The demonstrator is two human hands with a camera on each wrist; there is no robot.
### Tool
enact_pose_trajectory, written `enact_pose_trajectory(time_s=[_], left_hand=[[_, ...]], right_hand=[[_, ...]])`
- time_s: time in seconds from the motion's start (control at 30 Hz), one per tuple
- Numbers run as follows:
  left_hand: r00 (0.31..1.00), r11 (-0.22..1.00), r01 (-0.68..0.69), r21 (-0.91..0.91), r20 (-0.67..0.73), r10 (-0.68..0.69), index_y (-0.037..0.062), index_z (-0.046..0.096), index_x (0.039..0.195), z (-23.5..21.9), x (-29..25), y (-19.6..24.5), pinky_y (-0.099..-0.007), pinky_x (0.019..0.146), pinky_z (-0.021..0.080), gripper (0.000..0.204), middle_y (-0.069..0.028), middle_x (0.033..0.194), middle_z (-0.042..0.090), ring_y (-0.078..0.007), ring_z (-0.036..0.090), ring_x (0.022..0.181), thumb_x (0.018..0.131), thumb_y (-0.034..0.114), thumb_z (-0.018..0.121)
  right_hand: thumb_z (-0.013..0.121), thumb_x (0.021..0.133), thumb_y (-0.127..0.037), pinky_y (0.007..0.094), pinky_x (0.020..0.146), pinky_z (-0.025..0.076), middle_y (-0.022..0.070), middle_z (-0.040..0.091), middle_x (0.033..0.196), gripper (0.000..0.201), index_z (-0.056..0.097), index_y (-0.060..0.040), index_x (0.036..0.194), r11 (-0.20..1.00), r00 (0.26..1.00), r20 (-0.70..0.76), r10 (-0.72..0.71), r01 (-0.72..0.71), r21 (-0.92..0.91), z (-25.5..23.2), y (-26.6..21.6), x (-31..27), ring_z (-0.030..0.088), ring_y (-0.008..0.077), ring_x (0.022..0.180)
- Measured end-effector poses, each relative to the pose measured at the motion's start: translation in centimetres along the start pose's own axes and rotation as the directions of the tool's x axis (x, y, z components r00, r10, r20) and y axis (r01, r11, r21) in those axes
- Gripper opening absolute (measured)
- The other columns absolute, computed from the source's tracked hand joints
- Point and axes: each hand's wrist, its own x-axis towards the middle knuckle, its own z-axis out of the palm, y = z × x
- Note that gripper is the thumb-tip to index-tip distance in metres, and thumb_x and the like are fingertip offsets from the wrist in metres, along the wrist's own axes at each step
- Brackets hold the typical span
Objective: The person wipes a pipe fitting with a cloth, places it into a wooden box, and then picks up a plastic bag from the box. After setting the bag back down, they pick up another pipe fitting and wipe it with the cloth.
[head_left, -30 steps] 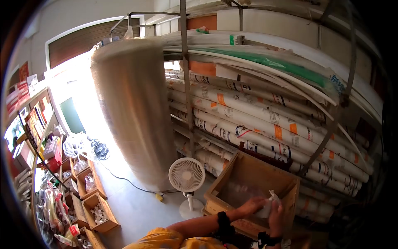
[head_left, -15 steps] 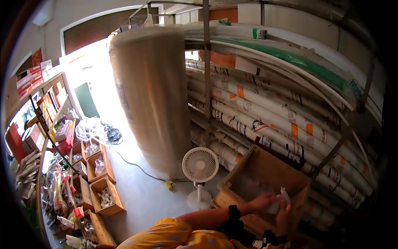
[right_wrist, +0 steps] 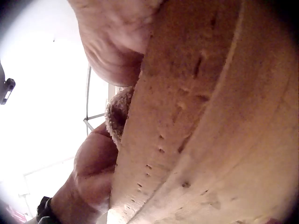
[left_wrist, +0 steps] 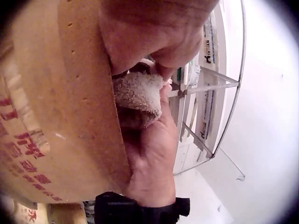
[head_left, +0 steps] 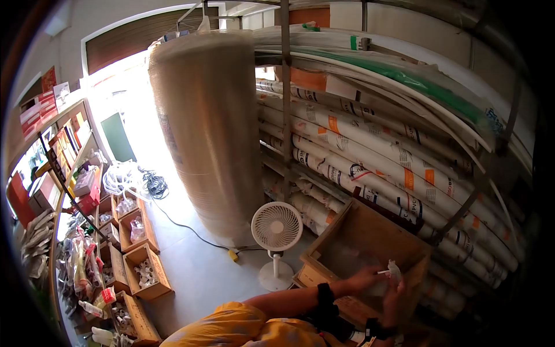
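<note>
A white, fluffy terry cloth [head_left: 393,269] is gripped in my right hand [head_left: 392,296], above the wooden box [head_left: 329,254]. My left hand [head_left: 364,280] meets it from the left, its fingers pinching a small white stick-like piece [head_left: 383,272] that points at the cloth. Seen from the left wrist, the cloth [left_wrist: 139,93] is bunched between the left hand [left_wrist: 154,32] above and the right hand [left_wrist: 156,154] below. The box wall [right_wrist: 187,126] hides part of both hands and the cloth in the right wrist view.
A white fan [head_left: 277,226] stands left of the box, near a tall wrapped roll [head_left: 202,133]. Racked white pipes [head_left: 370,150] fill the right side. Wooden bins [head_left: 147,272] with white fittings line the floor at left. A cable [head_left: 196,234] crosses the floor.
The camera view has swung left, so everything sits farther right than a second ago. Both hands stay together at the cloth, and a white piece now shows at the left fingertips.
</note>
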Motion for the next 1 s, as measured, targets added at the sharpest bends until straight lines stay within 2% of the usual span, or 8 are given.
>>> enact_pose_trajectory(time_s=[0.23,0.37,0.5,0.6,0.73,0.8,0.83,1.0], left_hand=[[0.99,0.977,-0.142,0.159,0.011,0.142,0.0022,0.055,0.113,-0.6,-1.7,1.9,-0.0262,0.084,0.04,0.036,-0.0061,0.102,0.058,-0.0116,0.05,0.095,0.094,0.033,0.048],[0.964,0.961,0.266,-0.072,0.013,-0.266,0.004,0.052,0.12,-0.2,-2.2,5.3,-0.0259,0.083,0.041,0.036,-0.0112,0.112,0.055,-0.0178,0.052,0.096,0.094,0.028,0.048],[0.986,0.969,-0.159,0.188,0.088,0.145,0.0072,0.05,0.125,0.1,0.4,-0.6,-0.0276,0.086,0.042,0.037,-0.012,0.117,0.054,-0.0206,0.053,0.1,0.093,0.025,0.05],[0.844,0.48,-0.504,0.718,0.293,0.449,0.0059,0.051,0.125,-1.2,-0.5,0.3,-0.0297,0.09,0.041,0.038,-0.0107,0.117,0.055,-0.0196,0.052,0.103,0.092,0.024,0.052],[0.929,0.93,-0.365,0.04,0.077,0.361,0.0012,0.052,0.12,-1.4,1.1,-3.8,-0.0317,0.094,0.04,0.031,-0.0133,0.117,0.056,-0.0237,0.053,0.106,0.091,0.012,0.048],[0.891,0.844,-0.448,0.294,0.074,0.448,-0.0005,0.053,0.116,-2.0,0.8,-3.2,-0.0311,0.092,0.041,0.027,-0.0109,0.112,0.058,-0.0194,0.053,0.104,0.092,0.011,0.046],[0.779,0.528,-0.561,0.637,0.19,0.598,-0.0011,0.054,0.114,-2.0,-0.1,-1.9,-0.0307,0.09,0.042,0.026,-0.0087,0.109,0.059,-0.0161,0.053,0.102,0.093,0.011,0.045],[0.993,0.951,0.026,-0.309,0.117,0.011,0.0013,0.052,0.116,-0.4,-1.8,3.6,-0.0304,0.087,0.044,0.029,-0.0084,0.11,0.058,-0.0166,0.055,0.1,0.096,0.019,0.041]], right_hand=[[0.05,0.093,-0.028,0.0283,0.083,0.042,0.0089,0.056,0.108,0.039,0.048,0.0011,0.119,0.981,0.99,0.073,-0.118,0.104,0.165,0.3,1.4,0.3,0.052,0.0156,0.095],[0.05,0.094,-0.029,0.0282,0.083,0.042,0.0088,0.057,0.109,0.04,0.048,0.001,0.12,0.98,0.988,0.093,-0.125,0.108,0.168,0.3,1.4,0.5,0.052,0.0156,0.094],[0.047,0.095,-0.029,0.029,0.083,0.042,0.0091,0.058,0.108,0.04,0.049,0.0015,0.12,0.997,0.999,0.002,-0.049,0.049,0.054,-0.4,2.1,0.6,0.053,0.0161,0.094],[0.044,0.096,-0.03,0.0297,0.083,0.042,0.0092,0.058,0.107,0.039,0.05,0.0014,0.12,0.992,0.999,0.037,0.035,-0.04,0.119,-0.4,1.1,0.7,0.054,0.0164,0.095],[0.057,0.09,-0.025,0.0298,0.085,0.042,0.0077,0.06,0.103,0.039,0.051,-0.0009,0.12,0.964,0.99,0.073,-0.124,0.102,0.246,0.1,2.5,0.7,0.053,0.0155,0.096],[0.06,0.088,-0.022,0.0302,0.085,0.043,0.0076,0.061,0.102,0.037,0.051,-0.0008,0.118,0.961,0.983,0.082,-0.162,0.139,0.241,0.5,1.8,1.0,0.054,0.0155,0.095],[0.06,0.088,-0.021,0.0303,0.084,0.043,0.008,0.061,0.101,0.036,0.052,-0.0005,0.116,0.963,0.984,0.083,-0.159,0.136,0.233,0.5,2.2,1.1,0.055,0.0155,0.094],[0.055,0.092,-0.023,0.0302,0.08,0.044,0.0109,0.062,0.1,0.03,0.054,0.0014,0.11,0.968,0.981,0.001,-0.195,0.192,0.16,0.4,1.4,1.0,0.056,0.0169,0.089]])
